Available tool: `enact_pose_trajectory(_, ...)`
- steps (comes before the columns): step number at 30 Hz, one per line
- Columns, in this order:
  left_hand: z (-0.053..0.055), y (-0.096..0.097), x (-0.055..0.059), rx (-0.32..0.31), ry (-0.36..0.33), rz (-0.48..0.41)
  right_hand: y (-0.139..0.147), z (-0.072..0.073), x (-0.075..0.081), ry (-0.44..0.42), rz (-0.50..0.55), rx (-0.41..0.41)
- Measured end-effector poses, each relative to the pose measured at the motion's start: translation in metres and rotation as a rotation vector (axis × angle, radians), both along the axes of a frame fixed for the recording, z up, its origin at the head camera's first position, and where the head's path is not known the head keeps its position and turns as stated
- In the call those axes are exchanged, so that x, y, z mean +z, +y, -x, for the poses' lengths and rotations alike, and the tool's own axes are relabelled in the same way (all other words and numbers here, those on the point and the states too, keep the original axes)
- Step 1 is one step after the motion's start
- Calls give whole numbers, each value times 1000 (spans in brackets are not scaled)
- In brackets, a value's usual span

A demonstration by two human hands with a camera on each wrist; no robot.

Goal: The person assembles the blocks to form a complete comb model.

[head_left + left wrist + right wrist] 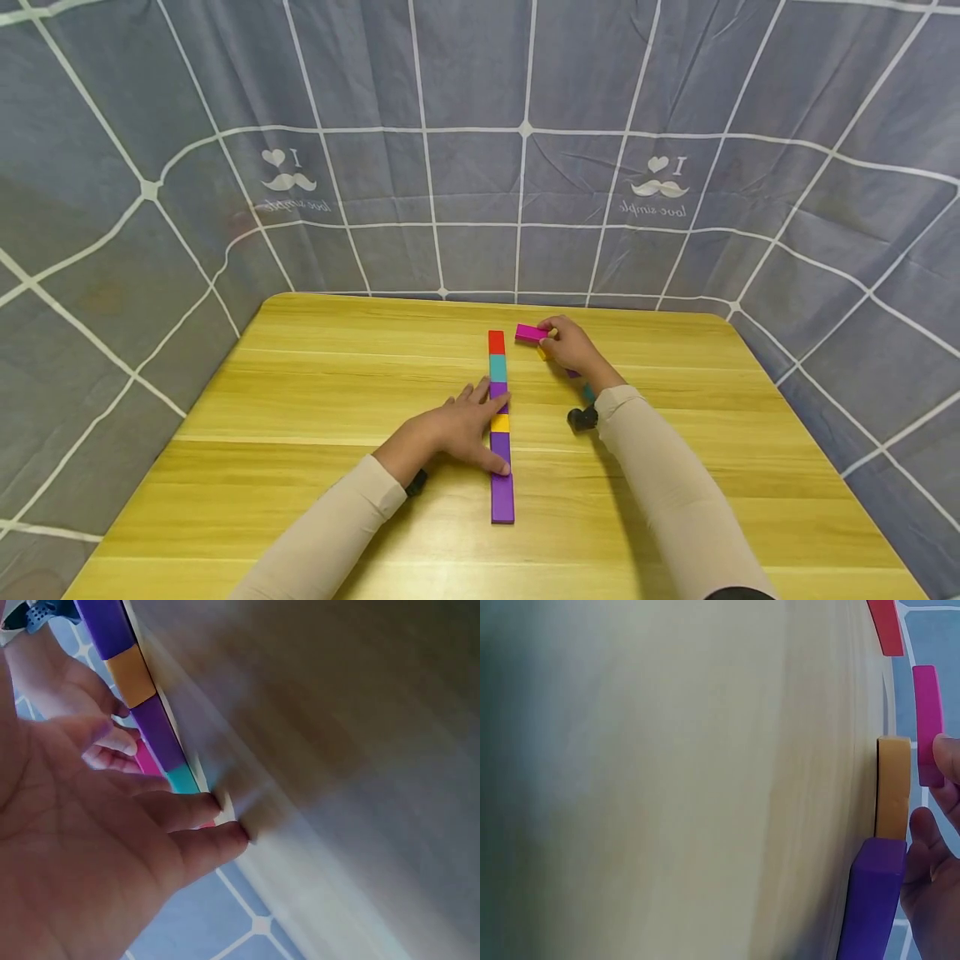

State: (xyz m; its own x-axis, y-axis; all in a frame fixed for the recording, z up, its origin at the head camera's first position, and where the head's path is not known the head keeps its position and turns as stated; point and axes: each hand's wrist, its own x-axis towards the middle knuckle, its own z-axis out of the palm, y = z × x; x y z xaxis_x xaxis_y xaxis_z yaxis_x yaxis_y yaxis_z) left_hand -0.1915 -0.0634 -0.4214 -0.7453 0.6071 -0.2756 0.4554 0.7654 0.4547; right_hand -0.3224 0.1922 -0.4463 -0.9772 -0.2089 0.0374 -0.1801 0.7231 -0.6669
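A straight row of flat blocks runs away from the person: a red block at the far end, then a teal block, a purple one, a yellow block, and more purple with a purple block nearest. Over the row's left side lies the left hand, fingers spread, its thumb and index finger reaching across the purple blocks. The right hand pinches one end of a pink block between thumb and fingers, right of the red end. In the right wrist view the pink block appears raised.
Close under the right hand are an orange-yellow block and a purple block, with a teal block partly hidden by the wrist. A grey gridded curtain surrounds the back and sides of the wooden table.
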Motion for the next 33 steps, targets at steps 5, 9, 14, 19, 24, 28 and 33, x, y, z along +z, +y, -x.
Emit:
enact_pose_trajectory(5, 20, -4, -2, 37, 1, -144, -1, 1, 0, -10, 7, -12)
enact_pose_trajectory(9, 48, -7, -4, 17, 28, -184, -2, 3, 0, 0, 4, -8)
enact_pose_trajectory(14, 81, -14, -8, -33, 71, -198, -4, 6, 1, -5, 0, -25)
enact_pose_trajectory(19, 105, -21, -9, -54, 93, -209, -6, 11, 1, -5, 4, -24)
enact_pose_trajectory(24, 114, -21, -12, -76, 126, -195, -6, 13, 2, -2, -1, -24)
enact_pose_trajectory(28, 117, -19, -13, -88, 153, -176, -7, 13, 4, 5, -15, -14)
enact_pose_trajectory(33, 120, -18, -13, -135, 198, -121, -9, 16, 7, 9, -40, -1)
